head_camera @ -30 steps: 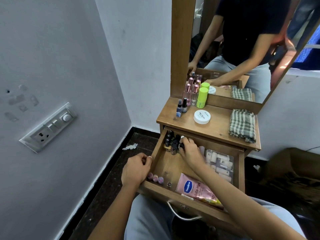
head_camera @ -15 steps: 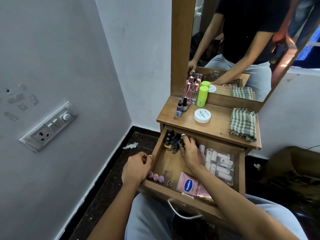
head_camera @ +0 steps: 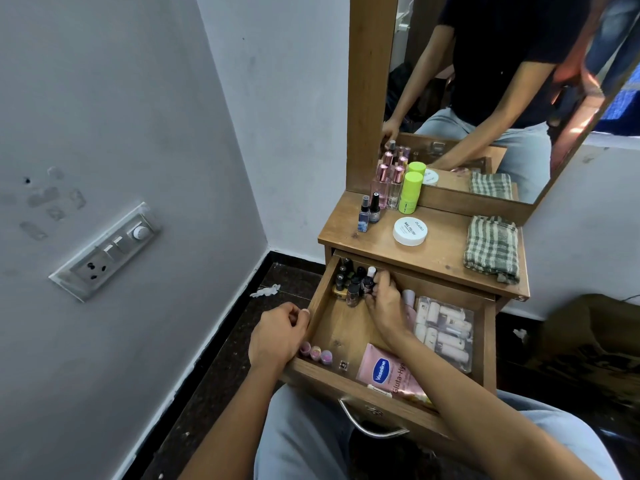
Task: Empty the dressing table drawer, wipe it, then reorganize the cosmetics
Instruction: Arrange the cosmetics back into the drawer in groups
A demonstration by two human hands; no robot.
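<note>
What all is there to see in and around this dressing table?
drawer: one, wooden, open below the tabletop
nail polish bottles: cluster, dark caps, drawer's back-left corner
Vaseline tube: one, pink, drawer front
clear case: one, transparent, drawer right
small round caps: three, pink-purple, drawer's front-left corner
white jar: one, tabletop middle
green bottle: one, lime, by the mirror
pink-capped bottles: at least two, clear, left of green bottle
small bottles: two, blue and black-capped, tabletop left
checked cloth: one, green-white, tabletop right
switchboard: one, grey, left wall
left hand: grips drawer's left wall
right hand: fingers curled on nail polish bottles
</note>
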